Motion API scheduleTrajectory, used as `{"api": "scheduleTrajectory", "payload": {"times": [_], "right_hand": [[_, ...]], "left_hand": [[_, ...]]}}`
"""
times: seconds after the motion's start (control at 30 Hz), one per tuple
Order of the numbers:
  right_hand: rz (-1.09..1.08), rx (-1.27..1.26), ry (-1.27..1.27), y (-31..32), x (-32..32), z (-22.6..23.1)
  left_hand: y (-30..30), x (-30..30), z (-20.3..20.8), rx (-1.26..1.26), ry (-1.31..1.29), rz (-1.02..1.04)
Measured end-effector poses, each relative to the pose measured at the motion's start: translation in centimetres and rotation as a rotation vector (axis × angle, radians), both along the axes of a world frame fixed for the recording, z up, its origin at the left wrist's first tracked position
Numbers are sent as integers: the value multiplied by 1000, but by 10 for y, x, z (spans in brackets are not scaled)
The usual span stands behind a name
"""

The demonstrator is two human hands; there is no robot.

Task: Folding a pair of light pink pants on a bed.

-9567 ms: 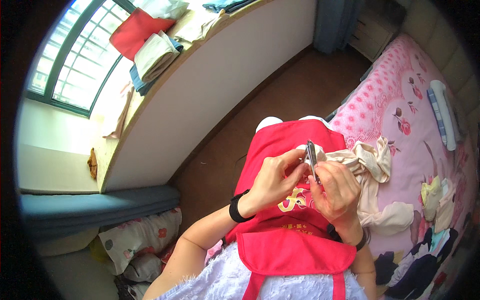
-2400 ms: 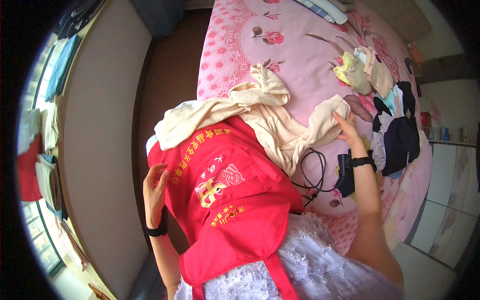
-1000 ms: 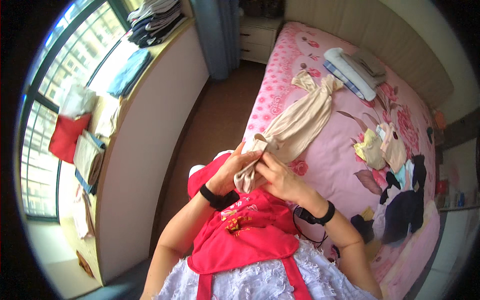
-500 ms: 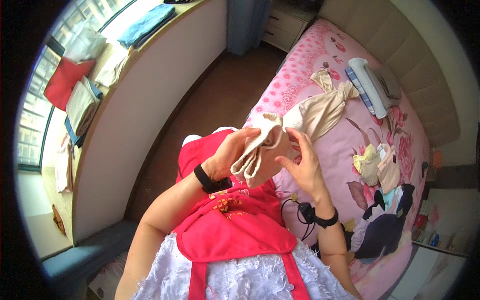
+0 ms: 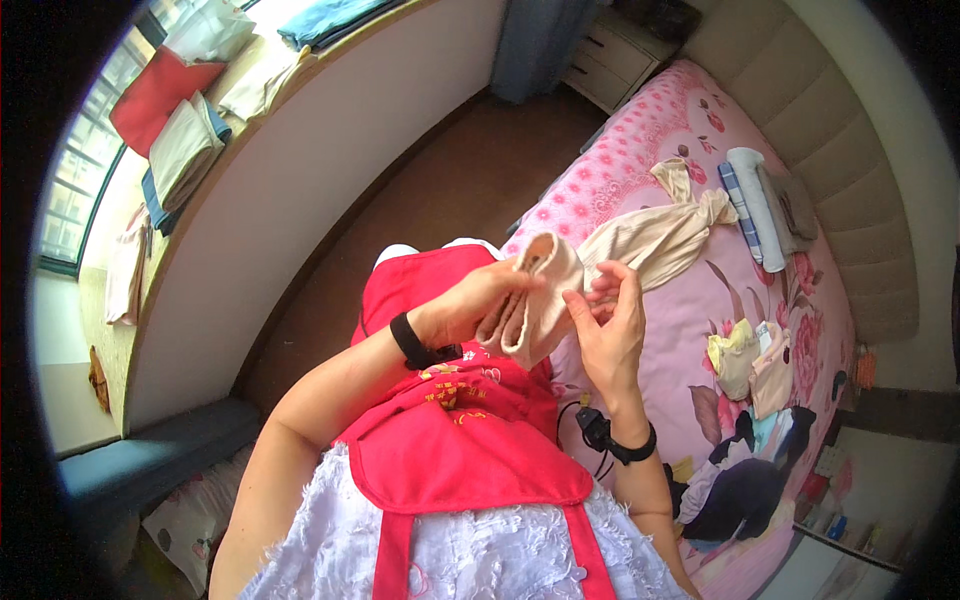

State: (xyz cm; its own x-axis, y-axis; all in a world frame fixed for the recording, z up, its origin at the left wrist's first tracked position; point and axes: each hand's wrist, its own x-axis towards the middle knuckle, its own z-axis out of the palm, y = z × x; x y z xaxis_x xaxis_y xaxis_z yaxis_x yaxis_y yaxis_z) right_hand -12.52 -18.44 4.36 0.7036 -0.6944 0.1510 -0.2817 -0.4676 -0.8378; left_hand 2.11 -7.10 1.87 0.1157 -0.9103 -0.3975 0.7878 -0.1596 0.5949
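Note:
A folded cream cloth garment (image 5: 545,310) is held up in front of my red apron, its thick layered edges facing me. My left hand (image 5: 487,297) is closed round its left side, thumb on top and the other fingers partly hidden. At the garment's right edge is my right hand (image 5: 610,325), its fingers bent and apart from the thumb. The right thumb tip touches or nearly touches the cloth, and I see nothing gripped in that hand. Just beyond, a long cream ribbed garment (image 5: 655,240) lies twisted on the bed.
The pink floral bed (image 5: 690,330) spreads to the right. Rolled and folded cloths (image 5: 755,210) lie by the headboard, with small yellow and pink garments (image 5: 735,360) and a dark clothing heap (image 5: 740,495) nearer. Folded clothes (image 5: 187,150) line the window ledge at left. A black cable runs beside my right wrist.
My left hand has shifted its hold and tilted the folded garment more upright. My right fingers have curled in from a wider spread. The whole view has turned slightly.

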Motion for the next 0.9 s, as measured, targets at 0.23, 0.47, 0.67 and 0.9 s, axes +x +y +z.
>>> {"api": "scheduleTrajectory", "payload": {"times": [0.23, 0.47, 0.67, 0.9], "right_hand": [[387, -283, 74, 19, 2, 2], [234, 352, -130, 11, 1, -25], [220, 551, -214, 4, -3, -25], [74, 701, -201, -10, -16, -27]], "left_hand": [[-5, 8, -12, 65, 302, 115], [2, 12, 3, -215, -353, -381], [11, 28, -11, -234, -547, -362], [25, 25, 105, -429, -861, 186]]}}
